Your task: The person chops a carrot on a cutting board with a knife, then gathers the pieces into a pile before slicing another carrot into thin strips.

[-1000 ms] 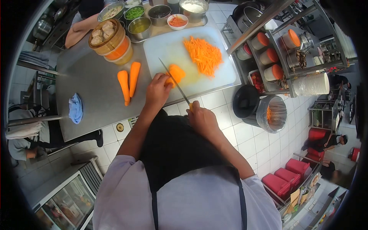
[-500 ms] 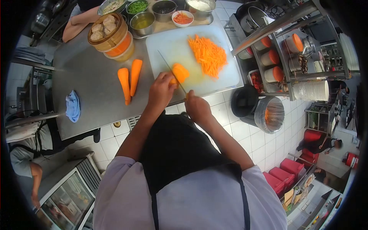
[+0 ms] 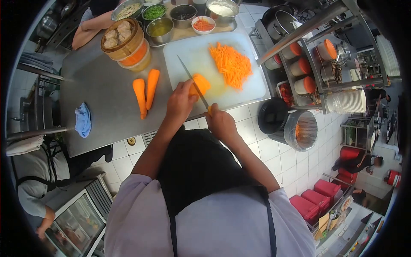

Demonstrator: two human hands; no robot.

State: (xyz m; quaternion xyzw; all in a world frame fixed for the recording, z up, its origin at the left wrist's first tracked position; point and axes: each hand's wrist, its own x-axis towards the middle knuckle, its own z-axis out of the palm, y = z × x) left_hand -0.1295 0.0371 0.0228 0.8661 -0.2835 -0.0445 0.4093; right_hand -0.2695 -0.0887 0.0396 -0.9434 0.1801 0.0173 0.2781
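Change: since a second ago our right hand [image 3: 221,122] sits nearer the board [image 3: 188,47], and the knife [image 3: 192,81] reaches further past the carrot piece [image 3: 201,84].
Our left hand [image 3: 180,103]: fingers curled together, pinning the carrot piece at its near-left side.
Our right hand: fist closed round the knife handle, at the table [image 3: 102,81] edge.
Blade: slants away to the left, across the piece's left end.
Carrot piece: on the board, near its front edge.
Carrot shreds [image 3: 231,64]: heaped on the board, beyond the piece, apart from it.
Whole carrots [image 3: 145,90]: two, side by side on the table, left of the board.
Blue cloth [image 3: 82,120]: well left of our hands.
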